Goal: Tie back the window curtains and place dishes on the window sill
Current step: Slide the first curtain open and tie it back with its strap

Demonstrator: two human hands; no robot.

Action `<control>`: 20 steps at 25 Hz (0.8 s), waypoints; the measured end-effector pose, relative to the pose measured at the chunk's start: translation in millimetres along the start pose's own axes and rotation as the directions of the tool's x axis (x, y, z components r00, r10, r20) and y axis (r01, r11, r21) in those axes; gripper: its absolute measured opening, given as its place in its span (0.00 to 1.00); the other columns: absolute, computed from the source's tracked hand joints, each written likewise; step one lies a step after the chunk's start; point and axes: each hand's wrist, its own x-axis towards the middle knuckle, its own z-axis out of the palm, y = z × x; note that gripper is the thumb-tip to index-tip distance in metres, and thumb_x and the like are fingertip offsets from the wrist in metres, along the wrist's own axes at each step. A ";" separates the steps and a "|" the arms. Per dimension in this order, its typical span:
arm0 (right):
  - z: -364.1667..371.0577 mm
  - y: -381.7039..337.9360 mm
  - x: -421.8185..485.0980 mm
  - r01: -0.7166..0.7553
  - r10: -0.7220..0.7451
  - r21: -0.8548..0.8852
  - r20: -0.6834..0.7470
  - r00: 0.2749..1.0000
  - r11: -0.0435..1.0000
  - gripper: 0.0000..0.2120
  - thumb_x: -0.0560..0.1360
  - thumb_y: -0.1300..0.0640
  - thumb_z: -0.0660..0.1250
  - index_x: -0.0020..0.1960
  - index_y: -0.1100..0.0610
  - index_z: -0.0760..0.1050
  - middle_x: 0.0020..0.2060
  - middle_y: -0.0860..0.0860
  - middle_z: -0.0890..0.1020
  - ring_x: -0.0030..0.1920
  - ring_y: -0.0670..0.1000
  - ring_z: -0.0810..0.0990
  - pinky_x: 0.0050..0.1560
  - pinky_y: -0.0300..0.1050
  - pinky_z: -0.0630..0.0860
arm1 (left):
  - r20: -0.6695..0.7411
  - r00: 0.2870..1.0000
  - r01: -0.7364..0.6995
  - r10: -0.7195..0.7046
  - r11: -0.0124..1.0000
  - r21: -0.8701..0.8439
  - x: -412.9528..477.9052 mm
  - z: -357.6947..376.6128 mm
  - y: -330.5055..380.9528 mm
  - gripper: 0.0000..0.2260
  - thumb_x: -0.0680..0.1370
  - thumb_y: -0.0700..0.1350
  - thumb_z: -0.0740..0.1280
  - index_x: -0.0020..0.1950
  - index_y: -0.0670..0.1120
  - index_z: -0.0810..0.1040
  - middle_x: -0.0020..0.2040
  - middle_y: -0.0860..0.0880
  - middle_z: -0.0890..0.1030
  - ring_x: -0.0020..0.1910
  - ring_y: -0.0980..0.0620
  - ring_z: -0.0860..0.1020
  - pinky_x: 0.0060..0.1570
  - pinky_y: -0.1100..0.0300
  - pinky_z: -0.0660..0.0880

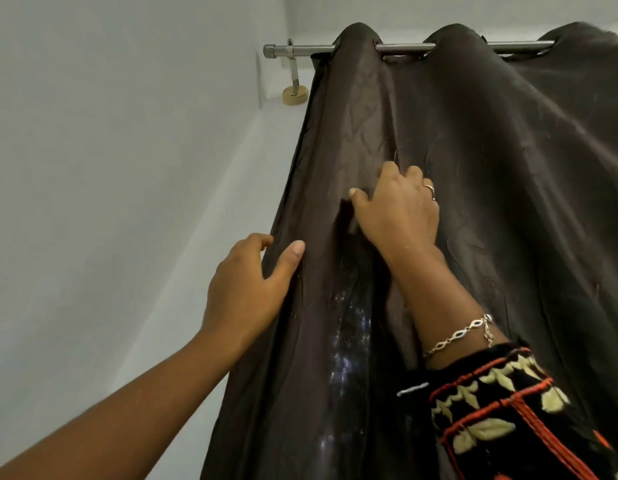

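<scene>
**Both hands on the dark curtain**

A dark brown curtain (474, 150) hangs in folds from a metal rod (404, 48) beside a white wall (110, 150). The left hand (245, 289) grasps the curtain's left edge, thumb on the front and fingers curled round behind. Higher up, the right hand (397, 209) clutches a fold of the cloth with bent fingers. A bracelet (456, 336) sits on the right wrist above a patterned sleeve (508, 410).

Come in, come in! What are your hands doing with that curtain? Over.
Left hand grips curtain edge. Right hand clutches a fold higher up. Curtain on rod, untied. Wall close at left.
</scene>
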 end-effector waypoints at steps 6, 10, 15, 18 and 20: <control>-15.8 33.6 -8.2 -0.049 0.049 -0.009 0.027 0.998 0.999 0.20 0.76 0.48 0.61 0.63 0.58 0.69 0.60 0.58 0.73 0.62 0.59 0.69 0.59 0.54 0.68 | 0.018 0.999 0.040 -0.048 0.949 0.312 4.3 26.6 32.3 0.16 0.76 0.56 0.63 0.35 0.47 0.64 0.33 0.51 0.69 0.30 0.53 0.65 0.29 0.58 0.61; -34.0 47.3 0.1 -0.027 0.026 -0.058 -0.013 1.000 0.998 0.17 0.76 0.49 0.61 0.61 0.58 0.71 0.57 0.58 0.75 0.60 0.61 0.71 0.56 0.52 0.69 | 0.003 0.994 0.103 -0.111 0.932 0.347 25.2 15.9 7.8 0.08 0.76 0.41 0.61 0.37 0.40 0.71 0.35 0.45 0.72 0.33 0.45 0.69 0.33 0.57 0.64; -40.3 38.1 15.2 -0.022 0.020 -0.093 -0.026 0.999 0.995 0.16 0.77 0.50 0.61 0.60 0.59 0.71 0.57 0.59 0.75 0.60 0.61 0.71 0.55 0.51 0.69 | -0.060 0.981 0.191 -0.182 0.922 0.336 61.3 -27.1 -37.6 0.10 0.77 0.41 0.62 0.50 0.35 0.77 0.48 0.33 0.77 0.49 0.33 0.75 0.44 0.52 0.69; -31.7 20.4 21.0 -0.001 -0.001 -0.095 -0.022 1.000 0.995 0.16 0.77 0.50 0.60 0.60 0.59 0.71 0.57 0.59 0.75 0.60 0.61 0.71 0.55 0.51 0.69 | -0.103 0.980 0.195 -0.168 0.904 0.381 90.1 -51.8 -55.8 0.10 0.77 0.40 0.62 0.50 0.34 0.77 0.49 0.30 0.77 0.50 0.31 0.74 0.47 0.49 0.70; -25.5 10.3 23.5 0.012 -0.014 -0.100 -0.012 1.000 0.995 0.16 0.77 0.51 0.60 0.60 0.60 0.71 0.58 0.59 0.75 0.60 0.61 0.71 0.55 0.51 0.69 | -0.123 0.980 0.193 -0.154 0.885 0.424 109.9 -70.5 -67.9 0.10 0.76 0.40 0.63 0.52 0.35 0.78 0.51 0.30 0.77 0.51 0.31 0.74 0.49 0.47 0.71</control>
